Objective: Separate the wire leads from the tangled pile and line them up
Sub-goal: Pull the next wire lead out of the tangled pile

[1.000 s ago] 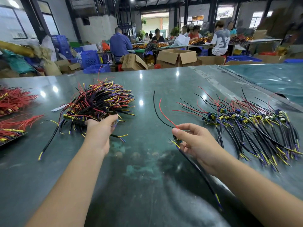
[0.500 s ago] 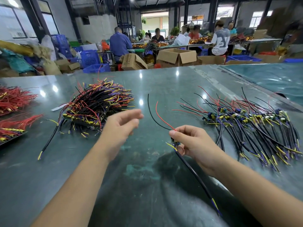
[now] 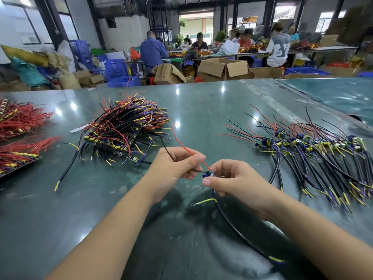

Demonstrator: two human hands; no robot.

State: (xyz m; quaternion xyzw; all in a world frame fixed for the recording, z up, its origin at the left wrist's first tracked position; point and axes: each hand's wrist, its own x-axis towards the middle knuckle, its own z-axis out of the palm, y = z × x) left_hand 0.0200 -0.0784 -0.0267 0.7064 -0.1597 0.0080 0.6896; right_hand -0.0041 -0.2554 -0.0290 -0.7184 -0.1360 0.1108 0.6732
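We held one lead (image 3: 210, 174): left hand (image 3: 173, 168) pinching its thin wires, right hand (image 3: 232, 180) pinching board. Row (image 3: 314, 150) part-laid; tangled pile (image 3: 125, 128) mostly left.

Glossy green table (image 3: 201, 102). Tangled pile (image 3: 125, 126) at centre left, lined-up row of leads (image 3: 314, 152) at right, red wire bundles (image 3: 20, 122) at far left edge.

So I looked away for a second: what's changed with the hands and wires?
The left hand left the tangled pile and moved right to pinch the thin wires of the lead that the right hand already held. Pile and lined-up row unchanged.
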